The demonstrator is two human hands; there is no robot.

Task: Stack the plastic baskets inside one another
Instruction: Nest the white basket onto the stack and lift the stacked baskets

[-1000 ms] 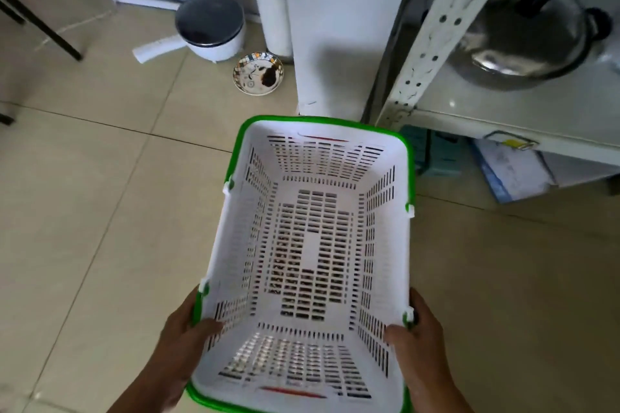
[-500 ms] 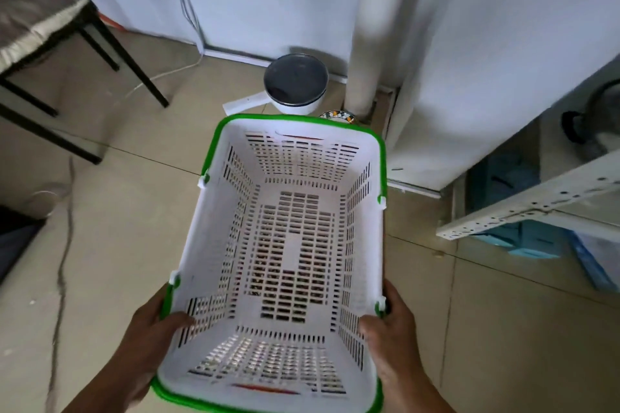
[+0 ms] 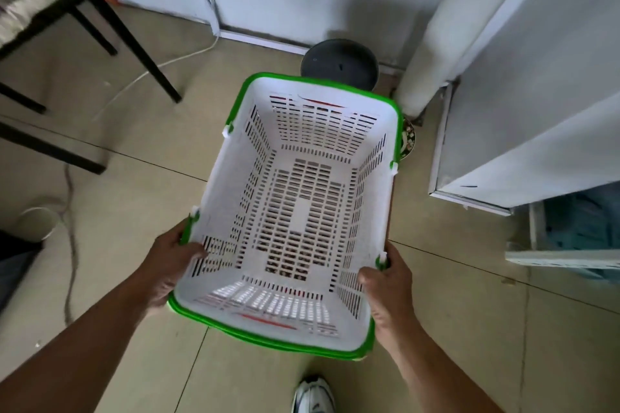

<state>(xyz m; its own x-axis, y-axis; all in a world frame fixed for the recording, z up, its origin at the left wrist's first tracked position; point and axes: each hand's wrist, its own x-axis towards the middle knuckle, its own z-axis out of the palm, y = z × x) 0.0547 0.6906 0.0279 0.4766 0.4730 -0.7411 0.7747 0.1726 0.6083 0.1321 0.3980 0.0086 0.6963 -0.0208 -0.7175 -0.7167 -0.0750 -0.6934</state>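
A white slotted plastic basket [image 3: 303,214] with a green rim and folded green handles hangs in the air above the tiled floor, its open top facing me. My left hand [image 3: 171,265] grips its near left side, thumb over the rim. My right hand [image 3: 389,292] clasps the near right corner the same way. A second green edge shows just under the near rim; whether another basket sits beneath it is unclear. No other basket is in view.
A black-legged table [image 3: 100,30] stands at the left, with cables [image 3: 68,211] trailing on the floor. A dark-lidded pot [image 3: 339,64] and a small dish [image 3: 408,141] lie beyond the basket. White pipe [image 3: 432,43] and cabinet [image 3: 523,111] at the right. My shoe [image 3: 313,396] below.
The view has swung left and back: the metal shelf with the pan left the frame and the table came in. Both hands keep the same hold on the basket.
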